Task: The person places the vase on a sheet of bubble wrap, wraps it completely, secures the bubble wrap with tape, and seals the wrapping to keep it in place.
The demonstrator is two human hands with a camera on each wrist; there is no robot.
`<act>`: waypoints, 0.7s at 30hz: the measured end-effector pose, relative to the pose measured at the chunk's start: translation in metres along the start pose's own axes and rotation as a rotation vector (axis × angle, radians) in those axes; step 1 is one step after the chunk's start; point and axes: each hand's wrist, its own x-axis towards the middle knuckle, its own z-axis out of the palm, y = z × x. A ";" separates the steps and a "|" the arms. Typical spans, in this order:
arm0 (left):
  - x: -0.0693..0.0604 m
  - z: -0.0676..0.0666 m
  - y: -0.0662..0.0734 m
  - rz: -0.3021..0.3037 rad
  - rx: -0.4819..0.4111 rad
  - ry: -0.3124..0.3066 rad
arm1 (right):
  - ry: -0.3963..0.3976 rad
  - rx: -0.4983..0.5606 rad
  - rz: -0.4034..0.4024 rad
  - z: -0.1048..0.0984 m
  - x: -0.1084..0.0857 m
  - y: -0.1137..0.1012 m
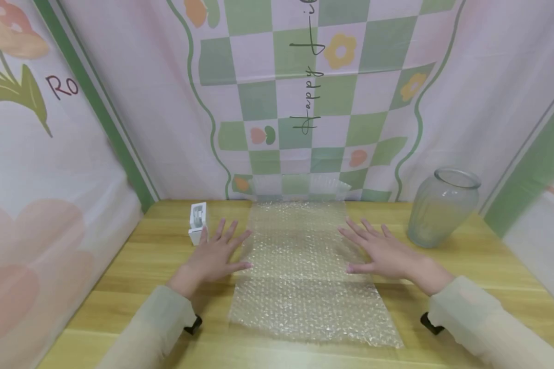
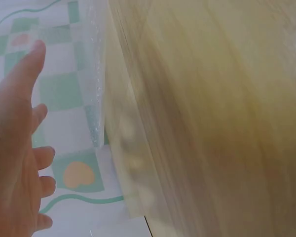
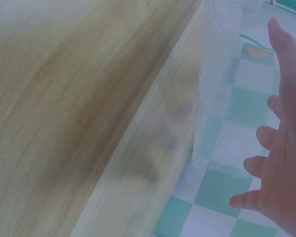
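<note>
A sheet of clear bubble wrap (image 1: 304, 287) lies flat down the middle of the wooden table, its far end rising against the cloth behind. My left hand (image 1: 214, 259), fingers spread, is at the sheet's left edge, thumb tip reaching that edge. On the opposite side my right hand (image 1: 380, 253) is spread too, its fingertips over the sheet's right edge. Neither hand grips anything; whether they touch the wrap I cannot tell. In the wrist views the left hand (image 2: 15, 133) and right hand (image 3: 286, 133) show extended fingers, with nothing held.
A clear ribbed glass vase (image 1: 443, 207) stands at the table's back right. Just beyond my left fingers sits a small white box (image 1: 197, 223) with a window-like front. Patterned cloth (image 1: 295, 97) hangs behind the wooden table (image 1: 134, 266) and at both sides.
</note>
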 end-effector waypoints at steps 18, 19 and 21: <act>-0.003 -0.004 -0.005 0.167 -0.036 0.161 | 0.093 -0.084 -0.078 -0.012 -0.016 0.003; -0.002 -0.004 -0.006 0.177 -0.035 0.164 | 0.107 -0.086 -0.082 -0.012 -0.017 0.004; -0.003 -0.003 -0.006 0.196 -0.042 0.171 | 0.138 -0.084 -0.092 -0.014 -0.019 0.005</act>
